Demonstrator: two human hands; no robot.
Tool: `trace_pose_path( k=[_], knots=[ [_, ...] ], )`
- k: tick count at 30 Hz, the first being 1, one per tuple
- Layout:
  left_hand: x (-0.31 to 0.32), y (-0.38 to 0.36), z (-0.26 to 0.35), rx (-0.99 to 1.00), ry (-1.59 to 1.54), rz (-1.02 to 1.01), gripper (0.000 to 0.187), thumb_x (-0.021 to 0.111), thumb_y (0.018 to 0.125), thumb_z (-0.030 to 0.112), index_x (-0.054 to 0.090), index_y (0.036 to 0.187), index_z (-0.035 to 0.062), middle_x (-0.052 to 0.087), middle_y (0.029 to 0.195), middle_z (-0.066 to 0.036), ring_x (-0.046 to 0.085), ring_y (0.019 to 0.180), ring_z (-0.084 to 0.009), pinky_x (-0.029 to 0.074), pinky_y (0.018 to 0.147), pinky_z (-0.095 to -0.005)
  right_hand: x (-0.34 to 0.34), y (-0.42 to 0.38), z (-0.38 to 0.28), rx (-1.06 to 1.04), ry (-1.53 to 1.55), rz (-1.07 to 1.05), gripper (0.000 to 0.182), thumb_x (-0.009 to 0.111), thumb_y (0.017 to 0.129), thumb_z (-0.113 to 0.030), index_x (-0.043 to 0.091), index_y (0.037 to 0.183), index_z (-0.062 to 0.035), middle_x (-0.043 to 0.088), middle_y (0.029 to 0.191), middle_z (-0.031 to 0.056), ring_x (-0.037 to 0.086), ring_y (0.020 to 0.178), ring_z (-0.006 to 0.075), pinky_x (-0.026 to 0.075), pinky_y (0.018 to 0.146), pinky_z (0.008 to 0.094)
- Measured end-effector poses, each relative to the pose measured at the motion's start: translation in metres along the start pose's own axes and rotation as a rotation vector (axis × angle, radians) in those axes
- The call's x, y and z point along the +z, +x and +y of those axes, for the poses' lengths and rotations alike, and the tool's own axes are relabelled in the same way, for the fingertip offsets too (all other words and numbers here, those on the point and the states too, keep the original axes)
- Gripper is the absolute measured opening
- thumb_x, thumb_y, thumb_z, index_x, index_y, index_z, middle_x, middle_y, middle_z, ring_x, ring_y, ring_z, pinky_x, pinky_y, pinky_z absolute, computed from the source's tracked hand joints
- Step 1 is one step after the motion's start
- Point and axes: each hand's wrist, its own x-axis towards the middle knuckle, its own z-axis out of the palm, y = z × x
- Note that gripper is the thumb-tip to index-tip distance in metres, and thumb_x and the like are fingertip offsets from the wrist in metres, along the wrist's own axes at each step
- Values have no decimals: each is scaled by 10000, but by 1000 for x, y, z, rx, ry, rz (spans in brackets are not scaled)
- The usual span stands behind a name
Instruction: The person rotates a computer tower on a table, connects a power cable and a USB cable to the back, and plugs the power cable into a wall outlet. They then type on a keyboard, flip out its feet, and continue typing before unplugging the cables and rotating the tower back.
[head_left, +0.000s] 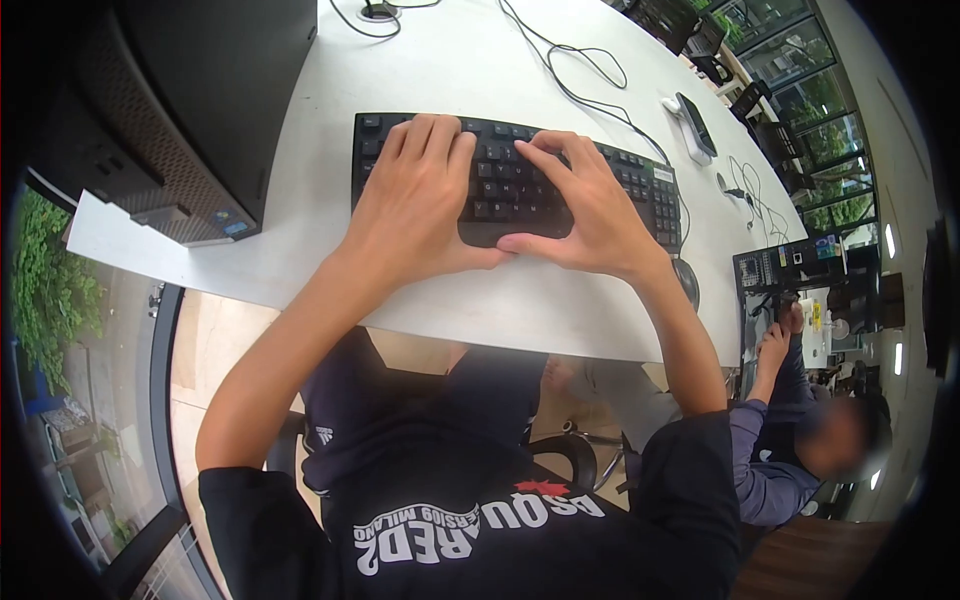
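Observation:
A black keyboard (497, 209) lies on the white desk in front of me. My left hand (418, 200) rests over its left part, fingers curved onto the keys near the top rows. My right hand (588, 208) is over the middle and right part, with its index finger reaching toward an upper key. Both thumbs stretch inward and nearly meet at the keyboard's front edge. Neither hand holds anything. The keys under my palms are hidden. A dark mouse (686, 283) sits just right of my right wrist.
A black computer tower (190, 110) stands at the left of the white desk (480, 310). Cables (560, 75) run behind the keyboard. A phone (693, 124) on a white stand is at the back right. Another person (775, 455) works at the far right beside an opened computer case (790, 262).

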Motion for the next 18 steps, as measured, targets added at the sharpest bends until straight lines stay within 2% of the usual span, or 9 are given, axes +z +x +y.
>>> trace_pose_path(
  k=[4, 7, 10, 11, 14, 15, 18],
  knots=[
    [-1, 0, 0, -3, -4, -3, 939, 939, 597, 513, 600, 1248, -73, 561, 1275, -198, 521, 1241, -379, 432, 1090, -479, 3, -2, -2, 38, 48, 10, 895, 886, 779, -489, 596, 1417, 67, 549, 1417, 203, 527, 1307, 366, 437, 1122, 472],
    [-2, 1, -2, -52, -20, -122, 949, 930, 629, 540, 608, 1260, -92, 562, 1285, -207, 523, 1249, -387, 440, 1083, -484, 10, -11, -1, 23, 117, -23, 891, 877, 784, -443, 562, 1461, 44, 519, 1494, 212, 482, 1403, 383, 411, 1168, 497],
    [-1, -1, -2, -11, -9, -79, 992, 915, 655, 582, 607, 1285, -119, 561, 1291, -216, 523, 1254, -395, 439, 1093, -496, -7, -22, -9, -16, 88, -119, 910, 864, 782, -414, 520, 1507, 16, 462, 1582, 220, 408, 1501, 395, 359, 1227, 523],
    [-7, -2, 2, -32, -1, -125, 1014, 924, 670, 561, 583, 1356, -104, 559, 1337, -219, 514, 1287, -409, 425, 1129, -506, -9, -27, -14, 2, 53, -130, 906, 873, 791, -376, 498, 1531, -12, 447, 1608, 217, 405, 1520, 387, 357, 1243, 525],
    [-26, -9, 2, 3, -56, -132, 979, 939, 679, 493, 575, 1403, -55, 553, 1392, -209, 500, 1324, -419, 410, 1163, -510, 3, -45, -3, 50, -23, 1, 758, 856, 848, -323, 563, 1468, 0, 539, 1533, 214, 506, 1450, 366, 415, 1210, 508],
    [-30, -11, 1, -20, -84, -179, 956, 950, 687, 438, 566, 1449, 6, 520, 1490, -201, 474, 1384, -429, 405, 1182, -514, 9, -50, 2, -24, -104, 38, 698, 846, 864, -298, 587, 1437, 4, 577, 1491, 210, 543, 1413, 361, 443, 1187, 500],
    [-31, -15, -6, 51, -64, -196, 890, 933, 727, 422, 587, 1442, 20, 535, 1512, -206, 482, 1409, -420, 411, 1187, -515, 17, -53, 11, -188, -279, 156, 547, 821, 901, -241, 649, 1352, 14, 671, 1378, 197, 636, 1314, 348, 511, 1128, 483]
  ],
)
